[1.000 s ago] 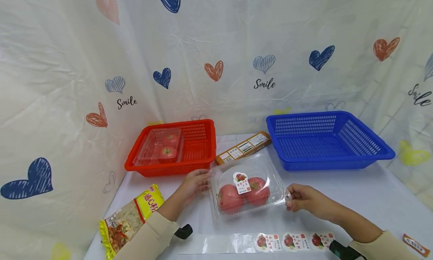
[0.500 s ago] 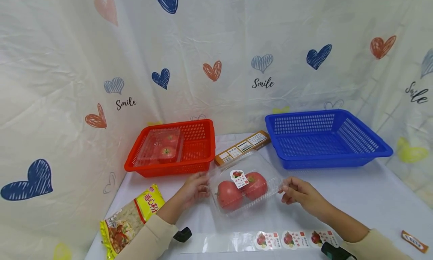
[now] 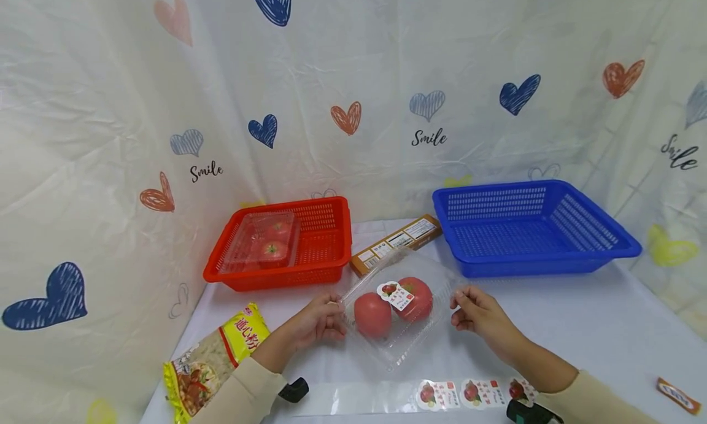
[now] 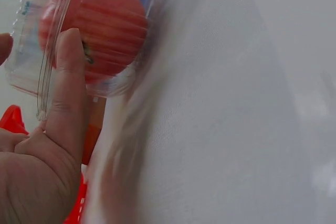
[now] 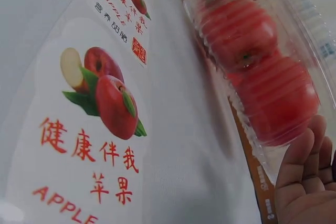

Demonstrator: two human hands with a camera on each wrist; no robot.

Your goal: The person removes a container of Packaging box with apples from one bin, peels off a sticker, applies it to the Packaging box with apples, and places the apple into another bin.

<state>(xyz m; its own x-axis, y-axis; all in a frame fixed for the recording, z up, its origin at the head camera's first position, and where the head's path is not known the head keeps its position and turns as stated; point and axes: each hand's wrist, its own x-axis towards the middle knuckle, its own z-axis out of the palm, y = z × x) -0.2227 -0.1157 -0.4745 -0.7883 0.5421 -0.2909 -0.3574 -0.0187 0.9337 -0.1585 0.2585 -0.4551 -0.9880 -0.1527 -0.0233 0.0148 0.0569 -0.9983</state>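
Note:
Between the hands, a clear plastic clamshell box (image 3: 394,344) with two round red fruits (image 3: 372,315) is held tilted, one corner toward the person. A white apple sticker (image 3: 395,295) lies askew on its lid. My left hand (image 3: 316,323) grips the left corner; in the left wrist view the forefinger (image 4: 68,77) lies along the clear rim. With thumb and fingertips my right hand (image 3: 483,313) holds the right corner, its fingers (image 5: 297,148) at the box end in the right wrist view. Below lies a backing strip (image 3: 353,396) bearing several apple stickers (image 3: 437,394).
A red basket (image 3: 293,283) at back left holds another clear box (image 3: 256,227) of red fruits. A blue basket (image 3: 547,265) stands at back right, with a long brown carton (image 3: 394,246) between. A yellow pasta bag (image 3: 212,366) lies left; a small orange-and-white packet (image 3: 678,395) lies far right.
The box has turned anticlockwise, its near edge now slanting up to the right with a corner forward. My right hand has moved left and slightly away with it; the left hand stays nearly in place.

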